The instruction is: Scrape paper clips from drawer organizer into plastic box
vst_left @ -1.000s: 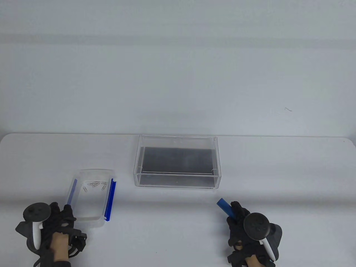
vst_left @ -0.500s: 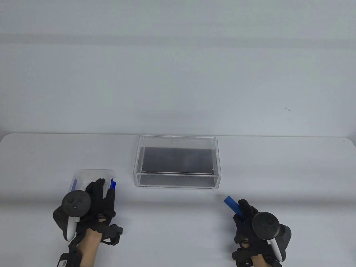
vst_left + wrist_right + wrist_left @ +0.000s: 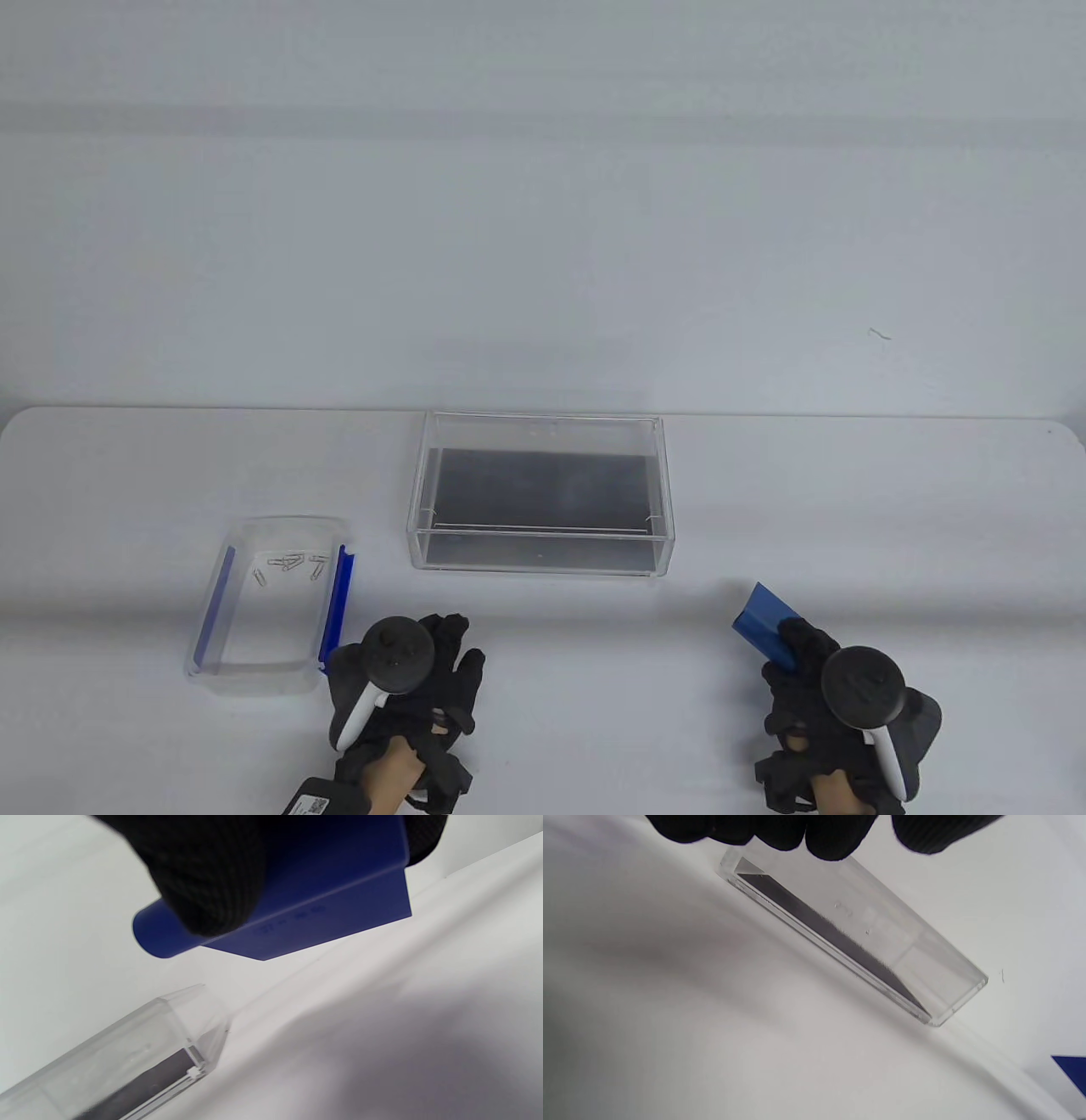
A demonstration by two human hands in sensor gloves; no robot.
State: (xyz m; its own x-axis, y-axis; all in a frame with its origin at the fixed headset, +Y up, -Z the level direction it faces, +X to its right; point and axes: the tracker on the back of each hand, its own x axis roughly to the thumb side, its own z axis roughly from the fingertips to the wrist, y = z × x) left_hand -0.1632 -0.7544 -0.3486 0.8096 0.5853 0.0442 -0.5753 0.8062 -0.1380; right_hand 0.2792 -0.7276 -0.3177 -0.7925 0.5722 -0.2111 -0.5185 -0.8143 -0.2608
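Observation:
A small clear container [image 3: 254, 671] with blue side rails sits at the table's front left, with several paper clips [image 3: 293, 564] at its far end. A larger clear box [image 3: 541, 556] with a dark floor stands in the middle and looks empty; its long side shows in the left wrist view [image 3: 903, 955] and a corner in the right wrist view [image 3: 178, 1018]. My left hand [image 3: 454, 649] hovers or rests just right of the small container, fingers spread, holding nothing. Front right, my right hand [image 3: 797, 649] grips a blue scraper [image 3: 764, 624], its blade [image 3: 335, 904] pointing toward the large box.
The white table [image 3: 848, 509] ends in a far edge just behind the large box, with a pale wall beyond. A small dark mark [image 3: 879, 334] shows on the wall at right.
My left hand moved from the left of the small container, passed over it, and now lies to its right. My right hand drifted right and turned the scraper so its flat blade shows.

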